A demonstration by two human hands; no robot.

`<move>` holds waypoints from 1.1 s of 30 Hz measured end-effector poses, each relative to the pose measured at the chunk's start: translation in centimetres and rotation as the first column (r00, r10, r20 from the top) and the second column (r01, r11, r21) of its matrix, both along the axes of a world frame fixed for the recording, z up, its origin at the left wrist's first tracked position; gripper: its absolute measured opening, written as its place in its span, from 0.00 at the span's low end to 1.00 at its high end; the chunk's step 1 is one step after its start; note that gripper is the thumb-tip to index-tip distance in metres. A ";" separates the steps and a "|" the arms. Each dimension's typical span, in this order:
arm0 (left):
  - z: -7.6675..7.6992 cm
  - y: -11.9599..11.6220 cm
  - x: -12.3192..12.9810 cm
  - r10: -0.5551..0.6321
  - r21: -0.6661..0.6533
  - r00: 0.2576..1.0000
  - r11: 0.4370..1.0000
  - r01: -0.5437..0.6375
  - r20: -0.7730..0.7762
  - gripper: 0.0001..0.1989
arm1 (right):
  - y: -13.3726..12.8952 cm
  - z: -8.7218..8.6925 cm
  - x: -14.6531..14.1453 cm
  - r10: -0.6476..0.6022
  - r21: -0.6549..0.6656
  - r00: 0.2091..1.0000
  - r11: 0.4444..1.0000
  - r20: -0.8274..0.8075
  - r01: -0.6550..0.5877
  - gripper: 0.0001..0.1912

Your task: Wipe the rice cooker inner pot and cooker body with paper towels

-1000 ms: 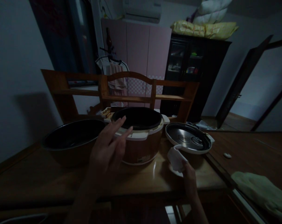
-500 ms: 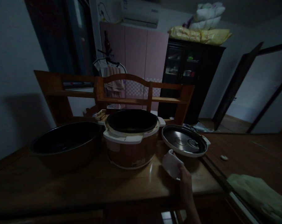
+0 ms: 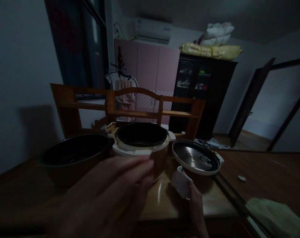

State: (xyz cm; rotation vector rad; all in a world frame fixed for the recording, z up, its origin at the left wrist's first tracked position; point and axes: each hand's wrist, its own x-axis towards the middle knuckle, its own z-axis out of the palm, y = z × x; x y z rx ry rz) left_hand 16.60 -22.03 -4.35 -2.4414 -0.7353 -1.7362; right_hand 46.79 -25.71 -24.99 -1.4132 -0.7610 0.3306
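Note:
My right hand (image 3: 196, 198) is closed on a folded white cloth (image 3: 181, 182), just above the wooden table and in front of the round lid (image 3: 196, 157). That lid lies with its metal inner side up. My left hand (image 3: 115, 195), large and blurred close to the camera, has its fingers stretched out and appears to hold nothing. It covers the lower front of the cooker (image 3: 132, 151), a pot-like body with a pale rim and a dark inside. To the left stands a wide dark inner pot (image 3: 75, 155), partly hidden behind my left hand.
A low wooden shelf rack (image 3: 135, 114) runs along the table's back. A small white object (image 3: 241, 178) and a pale green cloth (image 3: 276, 213) lie on the brown surface at right. Behind stand pink cabinets (image 3: 147, 72) and a dark cupboard (image 3: 202, 89).
My left hand has come into view from below, in front of the cooker. The view has tilted up slightly. My right hand still holds the cloth near the lid.

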 end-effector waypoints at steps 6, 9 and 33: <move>0.6 7.7 8.9 0.391 0.036 0.902 0.920 -0.391 -0.182 0.22 | 0.3 -0.6 0.4 0.008 0.039 1.000 0.999 -0.018 -0.008 0.33; -0.9 9.3 11.3 0.436 0.049 0.856 0.896 -0.441 -0.278 0.27 | 0.2 -0.6 0.5 -0.010 0.056 1.000 0.998 0.005 0.010 0.32; -1.7 12.7 0.6 0.111 0.088 0.920 0.993 -0.084 -0.377 0.22 | 0.0 0.0 0.4 0.018 0.037 0.999 0.999 0.048 -0.019 0.29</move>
